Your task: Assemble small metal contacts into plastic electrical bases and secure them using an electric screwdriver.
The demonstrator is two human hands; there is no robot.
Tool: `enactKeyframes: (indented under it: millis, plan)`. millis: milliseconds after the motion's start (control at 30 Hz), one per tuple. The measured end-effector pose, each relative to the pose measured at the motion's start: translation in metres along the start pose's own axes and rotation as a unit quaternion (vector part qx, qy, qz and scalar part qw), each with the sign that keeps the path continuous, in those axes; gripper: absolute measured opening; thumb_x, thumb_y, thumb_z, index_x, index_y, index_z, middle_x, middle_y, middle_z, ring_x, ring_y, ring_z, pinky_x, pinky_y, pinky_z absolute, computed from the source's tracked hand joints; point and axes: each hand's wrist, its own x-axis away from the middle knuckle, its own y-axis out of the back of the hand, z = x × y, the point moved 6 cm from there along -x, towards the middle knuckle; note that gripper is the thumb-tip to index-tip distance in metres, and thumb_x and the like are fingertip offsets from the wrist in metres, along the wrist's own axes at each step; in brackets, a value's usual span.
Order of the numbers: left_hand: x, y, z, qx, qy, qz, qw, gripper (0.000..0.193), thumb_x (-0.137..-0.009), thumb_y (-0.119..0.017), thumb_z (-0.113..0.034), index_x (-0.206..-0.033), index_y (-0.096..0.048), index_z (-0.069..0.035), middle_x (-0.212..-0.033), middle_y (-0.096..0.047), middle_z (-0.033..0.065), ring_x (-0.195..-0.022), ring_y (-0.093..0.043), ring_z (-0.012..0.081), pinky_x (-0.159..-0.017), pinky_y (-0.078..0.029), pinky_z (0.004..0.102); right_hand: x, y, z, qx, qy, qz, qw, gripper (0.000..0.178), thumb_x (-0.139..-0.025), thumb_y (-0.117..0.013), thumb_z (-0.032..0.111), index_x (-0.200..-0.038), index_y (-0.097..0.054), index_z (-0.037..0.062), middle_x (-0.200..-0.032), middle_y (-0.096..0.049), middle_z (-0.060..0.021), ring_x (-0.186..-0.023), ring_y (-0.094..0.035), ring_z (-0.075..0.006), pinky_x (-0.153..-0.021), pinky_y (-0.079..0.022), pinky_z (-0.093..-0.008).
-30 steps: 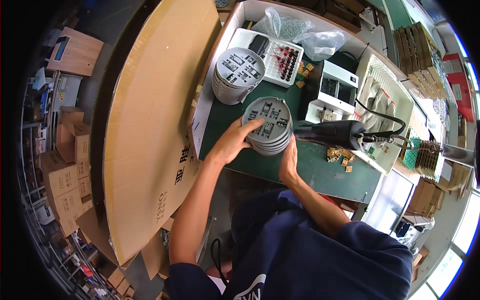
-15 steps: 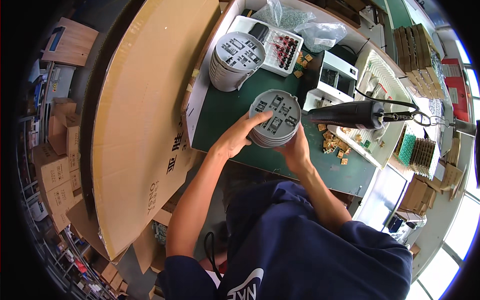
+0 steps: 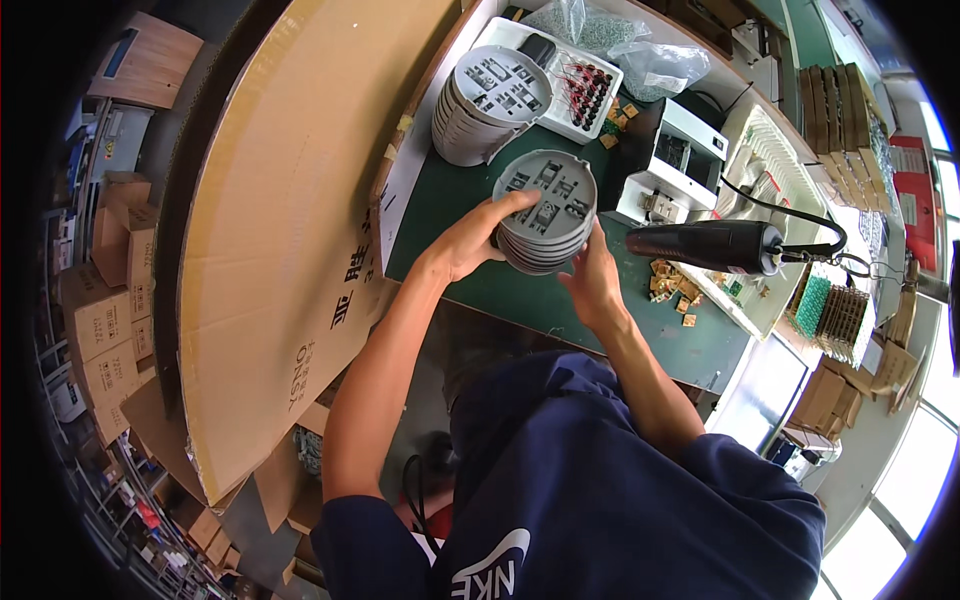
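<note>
A stack of round grey plastic housings (image 3: 548, 232) is held between my hands above the green bench top, its upper face tilted toward me. My left hand (image 3: 468, 242) grips its left side, the thumb lying over the top housing's face and the fingers around the side. My right hand (image 3: 598, 282) holds the lower right side; its fingertips are partly hidden behind the stack. Moulded slots and small fittings show on the top piece. Beyond my left hand a taller stack of the same grey housings (image 3: 466, 128) stands on the bench.
A black electric screwdriver (image 3: 705, 246) hangs at the right, near a white-and-black machine (image 3: 690, 150). Small copper-coloured parts (image 3: 672, 284) lie on the green bench (image 3: 640, 345). Behind are a white tray (image 3: 575, 125) of red-wired parts and plastic bags (image 3: 655, 70). A large cardboard sheet (image 3: 270, 250) stands left.
The held stack has moved slightly away from me and tipped, so more of its side shows. My right hand has shifted from beneath it toward its right side, its thumb now visible.
</note>
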Motion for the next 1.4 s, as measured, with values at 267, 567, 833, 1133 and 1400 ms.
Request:
enactKeyframes:
  millis: [267, 567, 833, 1133, 1400]
  plan:
    - [0.008, 0.003, 0.006, -0.025, -0.011, -0.046, 0.999, 0.083, -0.091, -0.07, -0.058, -0.15, -0.044, -0.004, -0.147, -0.051, 0.0167, -0.139, -0.046, 0.0306, -0.11, -0.033, 0.0682, -0.022, 0.005, -0.017, -0.084, -0.061, 0.112, 0.988, 0.063, -0.104, -0.034, 0.064, -0.145, -0.051, 0.0188, -0.142, -0.059, -0.0018, -0.133, -0.048, -0.0248, -0.107, -0.032, -0.0645]
    - [-0.022, -0.015, -0.024, 0.018, -0.095, -0.058, 0.994, 0.043, -0.094, -0.07, -0.028, -0.126, -0.063, 0.0, -0.116, -0.07, 0.0076, -0.107, -0.067, 0.016, -0.096, -0.051, 0.0353, -0.013, -0.027, -0.031, -0.256, 0.041, 0.006, 0.966, 0.069, -0.104, -0.037, 0.063, -0.154, -0.036, 0.0148, -0.158, -0.039, -0.0099, -0.147, -0.034, -0.0329, -0.113, -0.028, -0.0683]
    - [-0.065, -0.011, -0.016, 0.109, -0.124, -0.353, 0.921, 0.059, -0.083, -0.08, -0.031, -0.127, -0.058, 0.001, -0.114, -0.069, 0.0122, -0.095, -0.07, 0.0203, -0.076, -0.056, 0.0354, -0.056, -0.053, -0.006, -0.377, 0.085, -0.021, 0.922, 0.066, -0.105, -0.039, 0.056, -0.153, -0.035, 0.01, -0.156, -0.038, -0.0115, -0.144, -0.036, -0.034, -0.112, -0.036, -0.0619]
    - [-0.095, -0.011, -0.023, 0.168, -0.183, -0.364, 0.898, 0.063, -0.082, -0.081, -0.035, -0.125, -0.06, 0.005, -0.119, -0.068, 0.015, -0.1, -0.069, 0.0238, -0.083, -0.055, 0.0391, -0.094, -0.058, 0.023, -0.345, 0.16, -0.056, 0.923, 0.056, -0.107, -0.036, 0.047, -0.141, -0.051, 0.0054, -0.135, -0.059, -0.0134, -0.121, -0.06, -0.03, -0.104, -0.049, -0.0431]
    - [-0.109, -0.008, -0.027, 0.181, -0.06, -0.406, 0.894, 0.071, -0.077, -0.081, -0.042, -0.127, -0.062, 0.005, -0.123, -0.067, 0.0158, -0.103, -0.068, 0.0255, -0.088, -0.054, 0.0386, -0.102, -0.056, 0.028, -0.275, 0.184, -0.02, 0.943, 0.062, -0.109, -0.032, 0.049, -0.143, -0.048, 0.0012, -0.14, -0.056, -0.0134, -0.123, -0.058, -0.0281, -0.106, -0.046, -0.0413]
